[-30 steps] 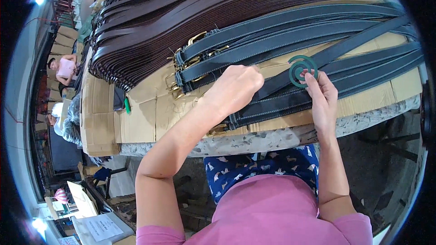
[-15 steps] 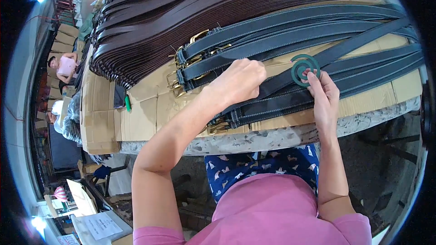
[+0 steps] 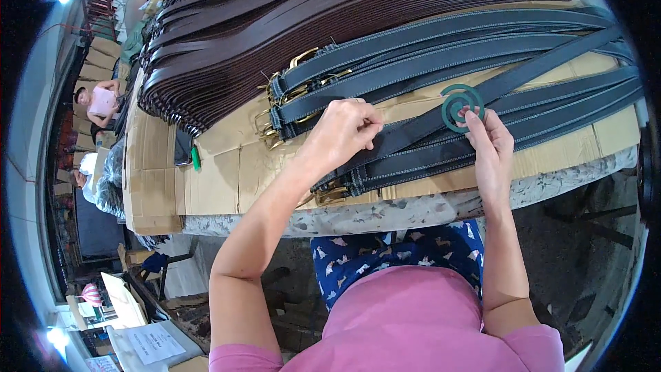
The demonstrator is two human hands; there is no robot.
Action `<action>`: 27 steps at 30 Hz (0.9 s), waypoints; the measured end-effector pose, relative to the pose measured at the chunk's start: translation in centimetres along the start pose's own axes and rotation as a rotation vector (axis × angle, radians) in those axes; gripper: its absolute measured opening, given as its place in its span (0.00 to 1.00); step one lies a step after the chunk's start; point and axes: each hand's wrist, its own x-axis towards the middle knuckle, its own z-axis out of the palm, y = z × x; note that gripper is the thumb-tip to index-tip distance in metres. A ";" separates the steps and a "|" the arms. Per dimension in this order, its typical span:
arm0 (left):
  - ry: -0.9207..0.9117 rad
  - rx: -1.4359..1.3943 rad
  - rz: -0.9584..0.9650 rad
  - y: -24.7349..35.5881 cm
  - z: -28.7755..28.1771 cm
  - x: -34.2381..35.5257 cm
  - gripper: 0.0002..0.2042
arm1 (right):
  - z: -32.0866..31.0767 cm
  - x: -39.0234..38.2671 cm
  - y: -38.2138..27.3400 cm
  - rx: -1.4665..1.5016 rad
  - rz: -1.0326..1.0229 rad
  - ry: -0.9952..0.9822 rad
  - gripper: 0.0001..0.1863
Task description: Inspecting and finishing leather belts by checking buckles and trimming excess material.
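My right hand [image 3: 492, 148] pinches the middle of a green mosquito coil [image 3: 446, 114] between thumb and fingers, holding it up over the belts. My left hand [image 3: 343, 132] is closed in a pinch to the left of the coil, apart from it. Whatever those fingers hold, if anything, is too small to make out. Beneath both hands lie black stitched belts [image 3: 441, 48] with gold-coloured buckles [image 3: 272, 127] at their left ends. One more belt strap [image 3: 530, 65] crosses slantwise over the others.
A tall stack of dark brown belts [image 3: 330, 17] fills the table's far side. Cardboard [image 3: 220, 182] covers the tabletop, and patterned cloth [image 3: 413, 213] hangs at its near edge. A small green object [image 3: 195, 158] lies beside a dark flat item. Another person [image 3: 103, 100] is far left.
My left hand has moved a little left, away from the coil, and turned so its pinched fingers show. My right hand and the coil have hardly moved.
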 end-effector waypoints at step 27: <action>-0.027 0.591 0.502 0.9 2.0 1.1 0.04 | 0.2 -0.1 0.3 0.034 0.037 0.004 0.09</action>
